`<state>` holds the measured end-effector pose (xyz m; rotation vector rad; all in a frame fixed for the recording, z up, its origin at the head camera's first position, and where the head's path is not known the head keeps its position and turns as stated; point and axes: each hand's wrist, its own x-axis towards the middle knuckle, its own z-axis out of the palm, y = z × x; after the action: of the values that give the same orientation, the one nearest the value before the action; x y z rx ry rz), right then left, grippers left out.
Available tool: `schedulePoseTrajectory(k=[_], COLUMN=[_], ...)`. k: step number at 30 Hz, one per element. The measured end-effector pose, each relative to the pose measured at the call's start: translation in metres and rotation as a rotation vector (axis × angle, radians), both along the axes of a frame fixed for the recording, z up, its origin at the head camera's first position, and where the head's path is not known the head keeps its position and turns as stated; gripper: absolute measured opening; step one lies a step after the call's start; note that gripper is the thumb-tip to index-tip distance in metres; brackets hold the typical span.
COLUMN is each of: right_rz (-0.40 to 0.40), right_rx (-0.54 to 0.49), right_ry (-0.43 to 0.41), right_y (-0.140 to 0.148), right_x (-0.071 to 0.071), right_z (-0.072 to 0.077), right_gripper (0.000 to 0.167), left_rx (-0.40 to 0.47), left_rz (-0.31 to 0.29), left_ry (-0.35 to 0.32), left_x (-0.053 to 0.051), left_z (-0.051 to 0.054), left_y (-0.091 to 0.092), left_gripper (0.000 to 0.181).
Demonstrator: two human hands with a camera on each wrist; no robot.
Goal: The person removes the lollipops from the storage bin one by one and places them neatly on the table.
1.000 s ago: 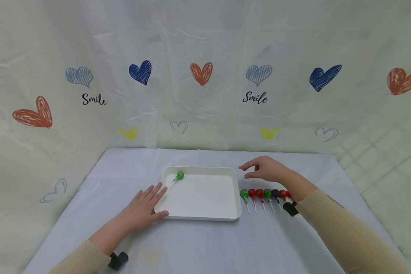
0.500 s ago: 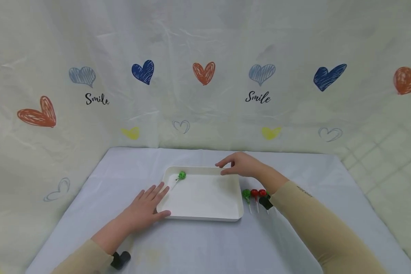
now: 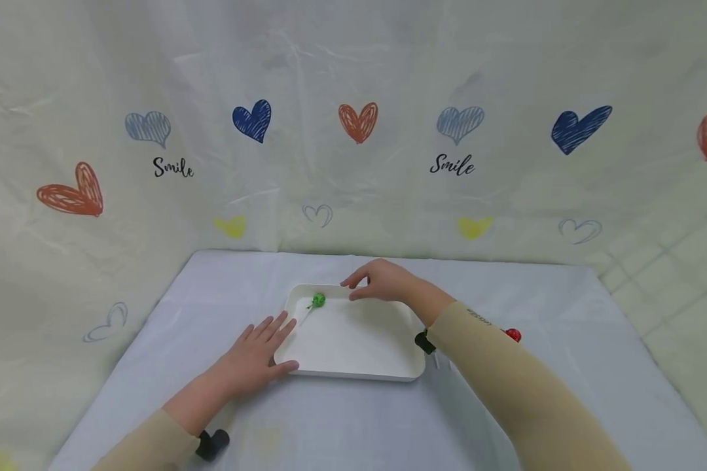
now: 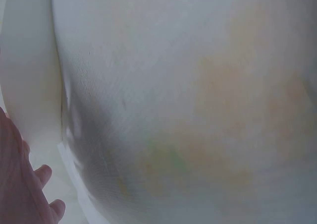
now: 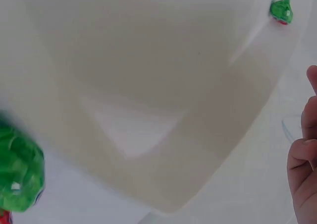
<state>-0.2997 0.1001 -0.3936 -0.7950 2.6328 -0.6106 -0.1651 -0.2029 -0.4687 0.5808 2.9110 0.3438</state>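
Observation:
A shallow white tray (image 3: 353, 353) lies on the table, with a green-wrapped lollipop (image 3: 318, 300) in its far left corner. My left hand (image 3: 250, 360) rests at the tray's left edge with fingers spread and nothing held. Above the far rim hovers my right hand (image 3: 380, 281), its fingers loosely bent, thumb and index finger apart, nothing visible between them. In the right wrist view the green lollipop (image 5: 281, 12) appears inside the tray (image 5: 173, 184), and the right hand (image 5: 304, 149) stays at the right edge.
My right sleeve (image 3: 501, 373) hides most of the lollipop row right of the tray; one red lollipop (image 3: 513, 335) shows past it. A green lollipop (image 5: 20, 169) looms close in the right wrist view. A curtain with printed hearts (image 3: 358, 122) hangs behind the table.
My right hand has moved left, from beyond the lollipop row to over the tray's far rim, its sleeve now covering the row. The left hand keeps its place on the tray.

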Motion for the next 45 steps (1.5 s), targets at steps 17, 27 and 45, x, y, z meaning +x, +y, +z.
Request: schedulePoseTrajectory(k=[17,27,45], right_rz=[0.09,0.118,0.167], right_rx=[0.213,0.234,0.32], right_ry=[0.105,0.134,0.126], right_y=[-0.045,-0.062,-0.078], right_x=[-0.009,-0.013,-0.011], right_z=[-0.018,-0.022,-0.029], right_gripper=[0.039,0.04,0.026], left_rx=[-0.019,-0.034,-0.022], left_rz=[0.033,0.033,0.026], left_ry=[-0.036,-0.038,-0.041], left_x=[-0.001,-0.002,0.001], left_z=[0.005,0.003,0.01], left_y=[0.007,0.007,0.006], left_gripper=[0.089,0.09,0.087])
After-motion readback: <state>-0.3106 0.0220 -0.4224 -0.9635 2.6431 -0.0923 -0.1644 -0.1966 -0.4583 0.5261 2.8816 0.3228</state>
